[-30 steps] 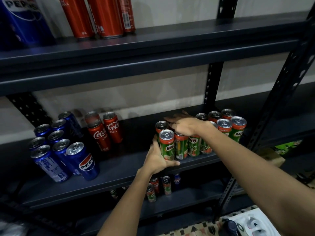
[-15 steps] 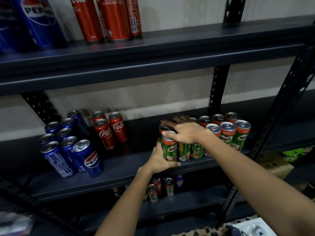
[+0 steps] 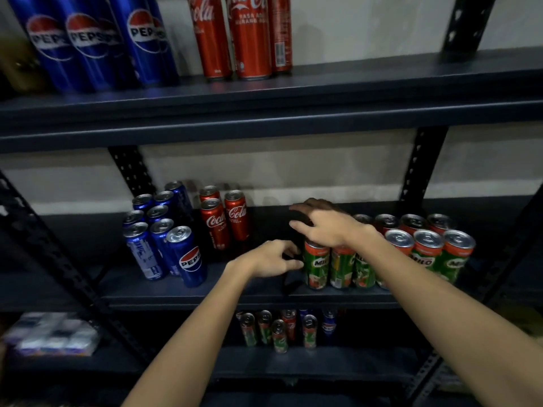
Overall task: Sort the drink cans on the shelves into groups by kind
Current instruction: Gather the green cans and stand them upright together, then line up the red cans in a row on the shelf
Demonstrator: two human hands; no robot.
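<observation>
On the middle shelf [image 3: 235, 292] stand three groups: blue Pepsi cans [image 3: 188, 259] at the left, red Coca-Cola cans [image 3: 217, 227] beside them, and green-and-red Milo cans [image 3: 426, 259] at the right. My right hand [image 3: 326, 227] lies on the tops of the leftmost Milo cans with its fingers spread. My left hand [image 3: 273, 258] sits just left of the front Milo can [image 3: 316, 268], loosely curled, with its fingertips at the can's side and not wrapped round it.
The top shelf holds tall Pepsi cans [image 3: 88, 39] and tall Coca-Cola cans [image 3: 249, 39]. The lower shelf has a mixed cluster of small cans [image 3: 279, 333] and a wrapped pack [image 3: 53, 336] at the left. Dark perforated posts [image 3: 417, 171] frame the bays.
My left hand has come off the front Milo can and now sits beside it. My right hand stays on the Milo can tops. The view has tilted upward.
</observation>
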